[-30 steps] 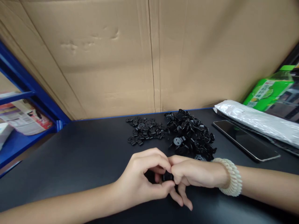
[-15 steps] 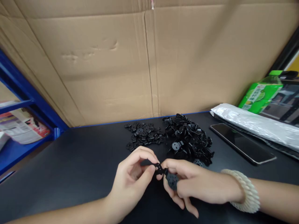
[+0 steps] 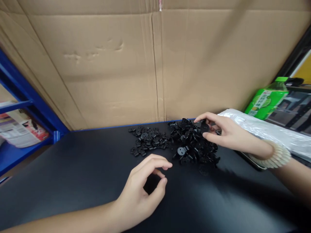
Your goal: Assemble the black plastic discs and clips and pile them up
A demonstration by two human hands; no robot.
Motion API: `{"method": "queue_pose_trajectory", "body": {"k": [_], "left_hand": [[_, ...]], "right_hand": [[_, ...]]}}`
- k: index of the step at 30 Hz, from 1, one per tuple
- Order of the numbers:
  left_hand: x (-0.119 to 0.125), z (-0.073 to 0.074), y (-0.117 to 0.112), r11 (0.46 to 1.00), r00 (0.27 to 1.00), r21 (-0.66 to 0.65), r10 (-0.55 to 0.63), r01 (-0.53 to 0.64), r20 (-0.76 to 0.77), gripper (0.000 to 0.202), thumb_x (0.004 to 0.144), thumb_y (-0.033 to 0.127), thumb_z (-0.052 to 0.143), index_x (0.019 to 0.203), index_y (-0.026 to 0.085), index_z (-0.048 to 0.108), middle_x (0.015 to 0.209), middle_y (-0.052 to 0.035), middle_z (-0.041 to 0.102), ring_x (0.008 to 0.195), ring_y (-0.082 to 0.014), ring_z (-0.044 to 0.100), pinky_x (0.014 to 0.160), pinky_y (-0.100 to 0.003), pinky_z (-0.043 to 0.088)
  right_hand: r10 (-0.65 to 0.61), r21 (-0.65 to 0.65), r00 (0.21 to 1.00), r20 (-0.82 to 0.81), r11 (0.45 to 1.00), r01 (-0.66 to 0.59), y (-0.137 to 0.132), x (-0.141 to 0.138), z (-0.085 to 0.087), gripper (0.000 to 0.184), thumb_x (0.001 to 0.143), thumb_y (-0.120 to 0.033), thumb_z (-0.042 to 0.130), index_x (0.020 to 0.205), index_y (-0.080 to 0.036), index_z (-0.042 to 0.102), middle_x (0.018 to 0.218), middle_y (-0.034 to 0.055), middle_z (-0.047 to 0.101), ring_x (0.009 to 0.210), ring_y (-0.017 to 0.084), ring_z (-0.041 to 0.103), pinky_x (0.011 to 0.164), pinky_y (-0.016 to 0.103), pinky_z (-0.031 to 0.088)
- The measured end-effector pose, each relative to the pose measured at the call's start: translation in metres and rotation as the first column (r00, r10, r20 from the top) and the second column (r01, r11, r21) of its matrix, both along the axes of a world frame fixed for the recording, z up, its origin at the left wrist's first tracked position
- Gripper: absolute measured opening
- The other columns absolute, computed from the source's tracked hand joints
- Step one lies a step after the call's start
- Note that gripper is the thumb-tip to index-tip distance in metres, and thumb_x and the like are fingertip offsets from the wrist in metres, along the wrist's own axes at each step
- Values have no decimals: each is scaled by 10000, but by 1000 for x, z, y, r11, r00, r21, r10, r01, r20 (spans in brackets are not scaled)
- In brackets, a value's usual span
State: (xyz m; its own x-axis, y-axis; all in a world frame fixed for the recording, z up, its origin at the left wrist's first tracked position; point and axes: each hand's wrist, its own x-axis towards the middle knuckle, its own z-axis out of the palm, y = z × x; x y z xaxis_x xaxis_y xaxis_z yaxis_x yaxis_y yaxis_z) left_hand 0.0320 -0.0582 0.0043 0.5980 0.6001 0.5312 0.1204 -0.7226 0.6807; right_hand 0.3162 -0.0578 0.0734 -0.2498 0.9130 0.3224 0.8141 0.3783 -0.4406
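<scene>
Two heaps of small black plastic parts lie at the back of the black table [image 3: 73, 168]: a flatter heap [image 3: 148, 140] on the left and a bigger, taller heap [image 3: 191, 145] on the right. My right hand [image 3: 225, 134], with a pale coiled band on its wrist, reaches over the far side of the bigger heap. Its thumb and fingers pinch a round black part [image 3: 205, 127]. My left hand [image 3: 145, 191] hovers low over the table in front of the heaps, fingers loosely curled, thumb and fingertips apart, and I see nothing in it.
A cardboard wall [image 3: 109, 64] closes off the back. At the right lie a clear plastic bag [image 3: 272, 132], a phone [image 3: 245, 157] partly under my right wrist, and a green bottle [image 3: 264, 100]. A blue shelf frame [image 3: 31, 106] with printed paper [image 3: 21, 129] stands at the left.
My hands were together in front of me, working on small black parts. They have separated: the right hand has gone back and right to the bigger heap, while the left hand stays put without its part.
</scene>
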Motion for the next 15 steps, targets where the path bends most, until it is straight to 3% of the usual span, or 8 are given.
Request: {"method": "queue_pose_trajectory", "body": {"k": [5,9,13,15], "left_hand": [[2,5,-1,999,999,39,-30,31,-37,316,823,6,515,1066,198,574,999,-58,600,828,-138,591,708,-234,529],[2,7,-4,992,995,90,-79,83,-54,345,805,-16,504,1074,186,581,988,-68,613,844,-149,589,712,-237,520],[0,7,-6,977,990,180,-99,116,-101,327,800,-17,509,1062,167,575,977,-83,626,894,-175,595,791,-280,510],[-4,10,-2,969,984,229,-56,94,-167,322,807,6,513,1077,173,565,989,-83,630,900,-184,592,803,-298,501]], "right_hand": [[24,-22,999,32,999,-24,9,6,-8,493,764,-146,512,1253,-192,473,783,-11,462,650,157,483,578,286,407],[9,-6,1000,5,1000,-9,6,4,-10,504,772,-149,472,1274,-199,468,810,0,480,650,164,478,592,304,412],[14,170,998,-56,985,-5,-2,-9,-11,492,728,-98,475,1206,-209,511,828,9,472,711,185,490,636,326,412],[47,281,993,-112,960,-14,-12,-21,-12,433,721,-75,469,1125,-214,540,803,8,455,701,183,472,627,324,395]]}}
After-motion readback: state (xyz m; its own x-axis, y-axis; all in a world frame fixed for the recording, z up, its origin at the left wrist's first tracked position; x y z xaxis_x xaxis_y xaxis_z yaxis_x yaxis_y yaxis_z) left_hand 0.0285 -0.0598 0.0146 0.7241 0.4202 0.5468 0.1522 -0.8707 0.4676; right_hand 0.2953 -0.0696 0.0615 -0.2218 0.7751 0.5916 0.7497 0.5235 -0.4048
